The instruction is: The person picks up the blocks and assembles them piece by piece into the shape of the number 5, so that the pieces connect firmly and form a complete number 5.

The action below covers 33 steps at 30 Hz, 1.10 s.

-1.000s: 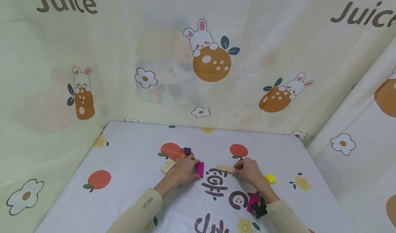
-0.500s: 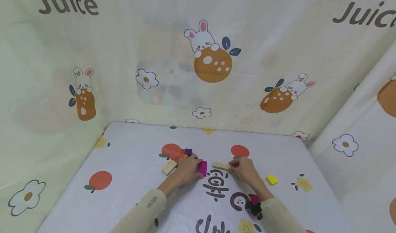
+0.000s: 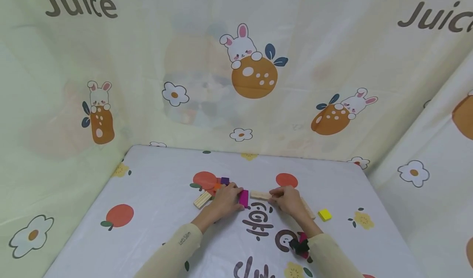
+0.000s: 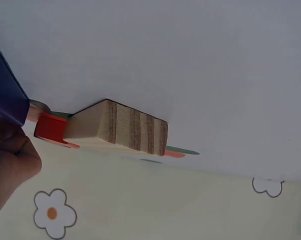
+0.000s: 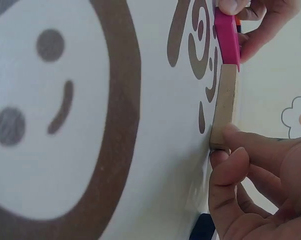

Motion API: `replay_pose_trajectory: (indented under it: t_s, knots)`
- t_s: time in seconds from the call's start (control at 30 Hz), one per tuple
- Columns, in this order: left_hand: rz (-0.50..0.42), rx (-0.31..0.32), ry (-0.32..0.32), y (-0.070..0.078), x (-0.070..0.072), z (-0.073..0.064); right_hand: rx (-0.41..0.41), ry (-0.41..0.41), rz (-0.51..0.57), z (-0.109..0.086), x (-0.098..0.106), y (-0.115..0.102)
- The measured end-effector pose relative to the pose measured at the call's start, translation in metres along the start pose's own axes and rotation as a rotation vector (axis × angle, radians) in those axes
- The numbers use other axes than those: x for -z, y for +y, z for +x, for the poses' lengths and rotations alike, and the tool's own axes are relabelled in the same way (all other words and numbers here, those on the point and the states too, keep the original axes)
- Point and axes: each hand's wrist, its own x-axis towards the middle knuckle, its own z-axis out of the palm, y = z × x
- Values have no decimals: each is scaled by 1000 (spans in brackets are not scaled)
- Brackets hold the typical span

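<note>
In the head view my right hand (image 3: pixel 288 200) pinches the near end of a plain wooden block (image 3: pixel 260 195) lying on the tablecloth. The right wrist view shows that block (image 5: pixel 224 100) with its far end against or very near a magenta block (image 5: pixel 227 40). My left hand (image 3: pixel 226 201) grips the magenta block (image 3: pixel 244 198), thumb on one side and fingers on the other. Beyond the left hand are an orange block (image 3: pixel 217 186) and a dark purple block (image 3: pixel 225 180). Behind it lies a wooden block with a striped end (image 4: pixel 133 127).
A yellow block (image 3: pixel 324 214) lies right of my right forearm, beside another wooden block (image 3: pixel 308 209) partly hidden by it. Something magenta (image 3: pixel 303 237) lies under the black object (image 3: pixel 299 247) at my right wrist. A printed curtain (image 3: pixel 207 118) rises behind the table.
My right hand has slid the wooden block left, toward the magenta block. My left hand has shifted the magenta block slightly right. A wooden block by the right forearm has come into sight.
</note>
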Motion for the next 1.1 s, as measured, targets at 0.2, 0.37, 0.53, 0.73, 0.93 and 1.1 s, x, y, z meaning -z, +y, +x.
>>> replay_pose_trajectory:
  t_s: [0.2, 0.37, 0.53, 0.73, 0.93, 1.1]
  knots:
    - [-17, 12, -6, -1, -2, 4, -18, 5, 25, 1, -4, 0]
    - [-25, 20, -13, -1, -3, 5, -54, 0, 70, 1, -7, 1]
    - [-20, 22, -5, -1, -2, 5, -73, 9, 120, 1, -8, 1]
    - [-23, 21, -5, 0, -3, 5, -86, 5, 143, 0, -8, 1]
    - [-24, 24, -5, 1, -5, 5, -73, 2, 130, -1, -8, 4]
    - [-64, 36, 12, 1, -3, 3, -43, 4, 98, -3, -4, 4]
